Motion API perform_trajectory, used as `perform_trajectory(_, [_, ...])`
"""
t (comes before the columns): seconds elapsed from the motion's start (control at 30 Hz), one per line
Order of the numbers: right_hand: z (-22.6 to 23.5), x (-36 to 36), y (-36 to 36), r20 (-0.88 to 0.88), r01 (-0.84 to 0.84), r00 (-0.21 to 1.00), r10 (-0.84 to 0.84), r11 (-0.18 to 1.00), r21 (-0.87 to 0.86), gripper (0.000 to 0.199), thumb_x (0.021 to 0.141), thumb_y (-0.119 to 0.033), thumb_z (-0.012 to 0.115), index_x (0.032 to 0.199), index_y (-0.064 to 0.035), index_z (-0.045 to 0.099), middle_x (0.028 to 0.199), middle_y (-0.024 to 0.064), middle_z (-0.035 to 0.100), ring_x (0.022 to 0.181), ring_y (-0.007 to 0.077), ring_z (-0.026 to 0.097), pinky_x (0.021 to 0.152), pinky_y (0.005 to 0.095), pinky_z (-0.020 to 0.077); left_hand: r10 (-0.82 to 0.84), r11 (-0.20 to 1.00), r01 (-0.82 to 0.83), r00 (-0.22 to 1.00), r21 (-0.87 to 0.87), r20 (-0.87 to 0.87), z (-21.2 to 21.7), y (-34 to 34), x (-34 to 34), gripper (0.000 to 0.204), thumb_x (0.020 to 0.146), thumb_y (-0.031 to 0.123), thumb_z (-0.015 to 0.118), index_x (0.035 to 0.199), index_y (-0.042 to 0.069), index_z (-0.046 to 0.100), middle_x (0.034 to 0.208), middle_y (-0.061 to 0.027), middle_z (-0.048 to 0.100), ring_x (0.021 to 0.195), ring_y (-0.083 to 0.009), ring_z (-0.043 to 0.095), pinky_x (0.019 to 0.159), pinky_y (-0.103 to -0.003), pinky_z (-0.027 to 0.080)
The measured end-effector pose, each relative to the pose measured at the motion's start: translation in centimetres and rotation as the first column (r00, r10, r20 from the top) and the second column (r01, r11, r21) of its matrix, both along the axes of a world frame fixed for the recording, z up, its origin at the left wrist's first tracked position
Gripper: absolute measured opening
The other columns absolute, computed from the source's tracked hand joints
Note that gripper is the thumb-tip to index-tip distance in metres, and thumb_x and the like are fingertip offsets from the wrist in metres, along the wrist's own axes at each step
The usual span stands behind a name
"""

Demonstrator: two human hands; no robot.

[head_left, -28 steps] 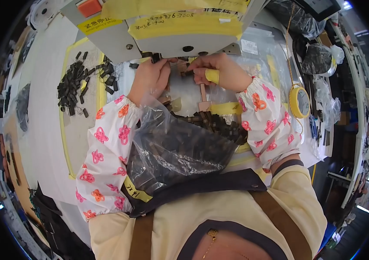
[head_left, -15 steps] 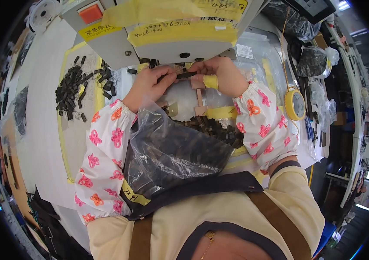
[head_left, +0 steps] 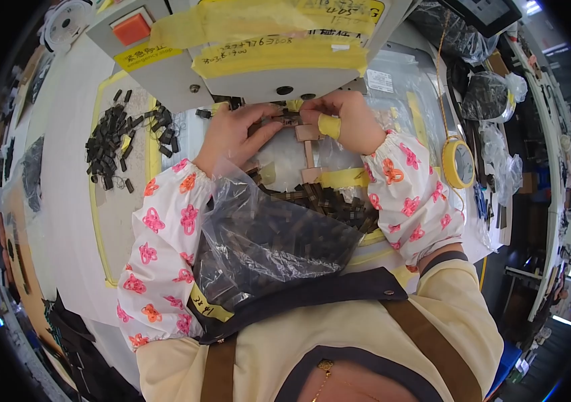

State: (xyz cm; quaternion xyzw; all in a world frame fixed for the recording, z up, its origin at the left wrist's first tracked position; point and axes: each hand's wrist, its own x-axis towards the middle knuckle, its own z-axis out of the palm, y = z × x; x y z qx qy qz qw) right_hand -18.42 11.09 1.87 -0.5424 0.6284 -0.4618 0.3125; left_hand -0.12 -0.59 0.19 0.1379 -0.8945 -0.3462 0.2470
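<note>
My left hand (head_left: pixel 237 136) reaches in beneath the front of a grey machine (head_left: pixel 282 74). Its thumb and forefinger are apart, with their tips beside a small dark piece (head_left: pixel 290 122) at a copper-coloured fixture (head_left: pixel 308 134). Opposite it, my right hand (head_left: pixel 349 119) has curled fingers at the fixture's far side, and yellow tape wraps one finger. What those fingertips hold, if anything, is hidden. Below my hands lies a clear plastic bag (head_left: pixel 268 241) full of small dark parts. Loose dark parts (head_left: pixel 339 204) spill from it toward my right sleeve.
On the left, a pile of small black parts with thin wires (head_left: pixel 114 137) lies inside a yellow-taped area. A red button (head_left: pixel 131 29) sits on the machine's left side. A yellow-rimmed round gauge (head_left: pixel 458 163) and plastic-wrapped bundles (head_left: pixel 489 97) are at the right.
The dark strip-shaped piece between my fingers has left my left thumb's grip. My left thumb and forefinger have spread, and my left hand has shifted slightly right. The right hand stays at the fixture.
</note>
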Motion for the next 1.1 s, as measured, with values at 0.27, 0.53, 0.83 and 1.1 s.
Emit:
perform_trajectory(0.27, [0.0, 0.5, 0.1, -0.146, -0.084, 0.987, 0.073, 0.994, -0.07, 0.018, 0.074, -0.006, 0.062, 0.09, 0.0006, 0.06, 0.071, 0.0085, 0.061, 0.063, 0.0175, 0.058, 0.06, 0.0284, 0.0468, 0.013, 0.997, -0.009, 0.999, -0.071, 0.049, -0.3, -0.2, -0.3, 0.02, 0.082, 0.025, 0.054, 0.076, 0.008, 0.062, 0.065, -0.009, 0.058, 0.059, -0.0292, 0.052, 0.061, -0.036, 0.034])
perform_trajectory(0.53, [-0.3, -1.4, -0.1, -0.51, -0.22, 0.857, 0.066, 0.943, -0.248, 0.014, 0.067, -0.001, 0.062, 0.082, -0.0025, 0.063, 0.075, 0.0108, 0.06, 0.07, 0.0308, 0.057, 0.062, 0.0357, 0.0467, 0.15, 0.987, -0.146, 0.986, -0.06, 0.077, -0.3, -0.2, -0.2, 0.014, 0.079, 0.02, 0.056, 0.077, 0.009, 0.063, 0.059, -0.0089, 0.058, 0.056, -0.0296, 0.052, 0.061, -0.036, 0.039])
perform_trajectory(0.83, [-0.6, -1.9, -0.2, -0.529, -0.128, 0.848, 0.024, 0.979, -0.161, 0.013, 0.067, 0.001, 0.06, 0.078, -0.002, 0.064, 0.079, 0.0111, 0.061, 0.072, 0.0288, 0.058, 0.064, 0.0345, 0.0473, 0.163, 0.983, -0.158, 0.986, -0.095, 0.043, -1.0, -0.1, -0.1, 0.011, 0.076, 0.017, 0.057, 0.083, 0.01, 0.062, 0.06, -0.0084, 0.059, 0.056, -0.0303, 0.052, 0.063, -0.036, 0.042])
perform_trajectory(1.1, [-0.8, -1.8, -0.2, -0.387, -0.115, 0.921, 0.048, 0.982, -0.152, 0.014, 0.065, 0.001, 0.06, 0.079, -0.0014, 0.064, 0.077, 0.01, 0.061, 0.071, 0.0277, 0.059, 0.064, 0.034, 0.0477, 0.144, 0.95, -0.137, 0.99, -0.281, 0.005, -0.5, -0.1, 0.1, 0.01, 0.078, 0.014, 0.054, 0.082, 0.009, 0.062, 0.066, -0.0087, 0.062, 0.056, -0.0296, 0.053, 0.061, -0.035, 0.041])
